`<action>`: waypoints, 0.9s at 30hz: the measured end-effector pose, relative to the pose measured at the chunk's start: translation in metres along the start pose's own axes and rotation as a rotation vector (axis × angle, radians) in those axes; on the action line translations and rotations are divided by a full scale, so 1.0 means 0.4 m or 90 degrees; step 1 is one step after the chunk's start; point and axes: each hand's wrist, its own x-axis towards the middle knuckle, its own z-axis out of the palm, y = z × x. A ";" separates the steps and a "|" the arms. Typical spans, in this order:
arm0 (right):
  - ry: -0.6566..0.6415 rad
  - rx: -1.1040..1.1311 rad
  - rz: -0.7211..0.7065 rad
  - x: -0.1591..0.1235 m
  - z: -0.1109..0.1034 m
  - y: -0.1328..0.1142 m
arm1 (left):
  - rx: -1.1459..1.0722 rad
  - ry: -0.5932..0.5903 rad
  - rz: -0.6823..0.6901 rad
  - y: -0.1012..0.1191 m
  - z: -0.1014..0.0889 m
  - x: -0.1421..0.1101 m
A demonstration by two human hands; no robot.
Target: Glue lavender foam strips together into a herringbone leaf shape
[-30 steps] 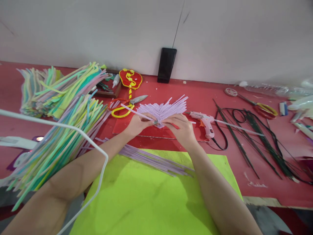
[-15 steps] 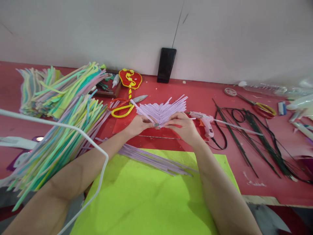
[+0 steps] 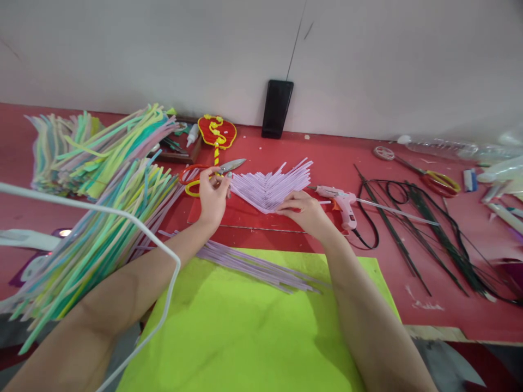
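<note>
Lilac pipe cleaners laid side by side form a V-shaped panel [image 3: 266,190] on a red board [image 3: 245,220]. At the panel's left edge, my left hand [image 3: 213,200] has thumb and fingers closed at the upper end of the outermost pipe cleaner [image 3: 245,198]. My right hand [image 3: 304,212] pinches the panel's lower right edge near the point of the V; a pipe cleaner end pokes out to its right. Scissors with red and yellow handles [image 3: 192,189] lie just behind my left hand, partly covered by it. Loose lilac pipe cleaners [image 3: 253,267] rest nearer to me.
A pink glue gun [image 3: 347,207] lies right of the panel. Dark green stems [image 3: 445,239] and other scissors [image 3: 441,183] are farther right. Colourful pipe cleaner bundles [image 3: 110,228] and a white cable [image 3: 165,247] occupy the left. A phone [image 3: 278,109] leans against the wall.
My left hand has moved up and left from the V's point to its left edge. The pipe cleaner that stuck out there now lies along that edge. My right hand stays nearly in place.
</note>
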 end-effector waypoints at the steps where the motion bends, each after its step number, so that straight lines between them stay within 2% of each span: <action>1: -0.007 0.002 0.003 0.000 0.002 -0.003 | 0.029 0.010 0.035 0.000 -0.003 0.002; 4: -0.028 -0.001 0.009 0.001 0.007 -0.014 | 0.160 0.020 0.162 0.017 -0.011 -0.006; 6: -0.042 -0.008 0.017 0.001 0.010 -0.022 | 0.270 -0.008 0.272 0.039 -0.014 -0.022; 8: -0.049 -0.012 0.026 0.002 0.012 -0.026 | 0.394 -0.079 0.408 0.060 -0.013 -0.045; 10: -0.055 -0.012 0.033 0.003 0.013 -0.028 | 0.479 -0.198 0.532 0.072 -0.007 -0.069; 11: -0.056 -0.010 0.034 0.003 0.013 -0.028 | 0.513 -0.263 0.564 0.074 -0.003 -0.079; 13: -0.053 0.001 0.036 0.004 0.011 -0.028 | 0.556 -0.377 0.599 0.068 0.004 -0.091; 15: -0.039 0.026 0.035 0.005 0.008 -0.028 | 0.587 -0.419 0.597 0.058 0.007 -0.093; 19: -0.013 0.058 0.039 0.007 0.002 -0.030 | 0.622 -0.408 0.586 0.055 0.002 -0.087; 24: 0.016 0.045 0.036 0.009 0.002 -0.033 | 0.668 -0.387 0.673 0.084 0.001 -0.099; 27: 0.026 0.046 0.039 0.009 0.000 -0.036 | 0.669 -0.399 0.674 0.086 0.002 -0.106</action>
